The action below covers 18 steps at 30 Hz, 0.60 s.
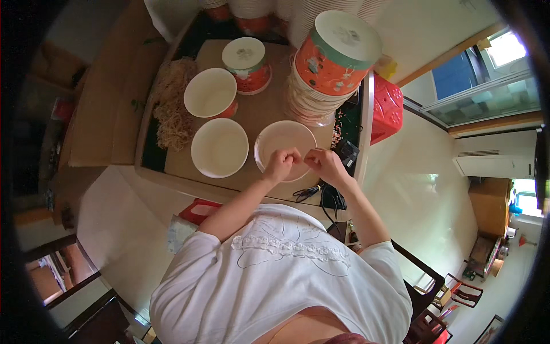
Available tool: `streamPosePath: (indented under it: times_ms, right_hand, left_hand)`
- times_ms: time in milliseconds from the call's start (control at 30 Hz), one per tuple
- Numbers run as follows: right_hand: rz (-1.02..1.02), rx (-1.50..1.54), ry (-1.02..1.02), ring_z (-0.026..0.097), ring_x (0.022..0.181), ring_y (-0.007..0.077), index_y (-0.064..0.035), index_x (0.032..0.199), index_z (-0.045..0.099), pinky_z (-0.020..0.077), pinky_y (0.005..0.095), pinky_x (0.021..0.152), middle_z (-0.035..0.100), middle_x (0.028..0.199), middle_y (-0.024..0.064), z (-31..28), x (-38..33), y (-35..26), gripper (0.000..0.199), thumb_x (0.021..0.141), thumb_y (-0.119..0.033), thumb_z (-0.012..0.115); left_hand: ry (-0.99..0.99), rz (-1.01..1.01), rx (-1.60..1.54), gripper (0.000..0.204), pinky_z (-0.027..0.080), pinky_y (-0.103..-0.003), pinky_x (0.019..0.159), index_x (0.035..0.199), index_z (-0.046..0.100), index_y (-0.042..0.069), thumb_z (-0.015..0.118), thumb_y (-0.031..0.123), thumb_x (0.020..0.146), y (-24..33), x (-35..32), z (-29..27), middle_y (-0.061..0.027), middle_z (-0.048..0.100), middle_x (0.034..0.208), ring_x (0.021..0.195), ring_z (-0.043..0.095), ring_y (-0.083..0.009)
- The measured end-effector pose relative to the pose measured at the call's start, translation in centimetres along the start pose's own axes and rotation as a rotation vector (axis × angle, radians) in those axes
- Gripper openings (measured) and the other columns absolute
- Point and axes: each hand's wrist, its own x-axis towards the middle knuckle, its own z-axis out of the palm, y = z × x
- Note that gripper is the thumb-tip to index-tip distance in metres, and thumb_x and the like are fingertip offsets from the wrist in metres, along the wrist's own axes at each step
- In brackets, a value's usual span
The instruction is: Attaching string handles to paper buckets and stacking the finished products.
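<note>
While both hands [303, 162] meet, smooth round paper bowls [219, 147] lie open.

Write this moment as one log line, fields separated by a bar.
left hand and right hand: pinched together over right white bowl, held item too small to tell | two more empty bowls left | noodle pile far left

Both hands meet over the nearest white bowl [285, 148] on the desk [260, 112]: the left hand [281, 164] and right hand [323, 165] pinch something small between their fingertips (too small to tell). Two more empty bowls [219, 147] stand beside dry noodles [173, 106], near a tall stack of cups [329, 63].
</note>
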Motion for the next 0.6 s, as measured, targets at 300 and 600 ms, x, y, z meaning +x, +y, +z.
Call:
streamPosePath:
  times_ms: [300,600]
  right_hand:
    - [0.063,0.092,0.054,0.061,0.059,0.0196,-0.0014,0.083,0.061,0.0479,0.0285,0.057,0.062,0.071,0.0116,-0.1,-0.1,0.1,0.008,0.078,-0.006,0.059]
    - [0.011,0.052,0.077,0.06,0.065,0.0206,-0.0004,0.085,0.061,0.0475,0.029,0.06,0.06,0.075,0.0125,0.4,-0.4,0.1,0.009,0.078,-0.006,0.06]
  left_hand:
    - [-0.177,0.534,0.891,0.014,0.048,-0.037,0.063,0.088,0.069,0.024,0.066,0.02,0.074,3.6,-1.2,0.4,-0.0043,0.054,0.077,0.074,0.056,-0.0237]
    - [-0.155,0.453,0.788,0.021,0.049,-0.034,0.064,0.087,0.059,0.005,0.061,0.025,0.083,2.9,-1.2,1.4,-0.0047,0.053,0.089,0.079,0.057,-0.0195]
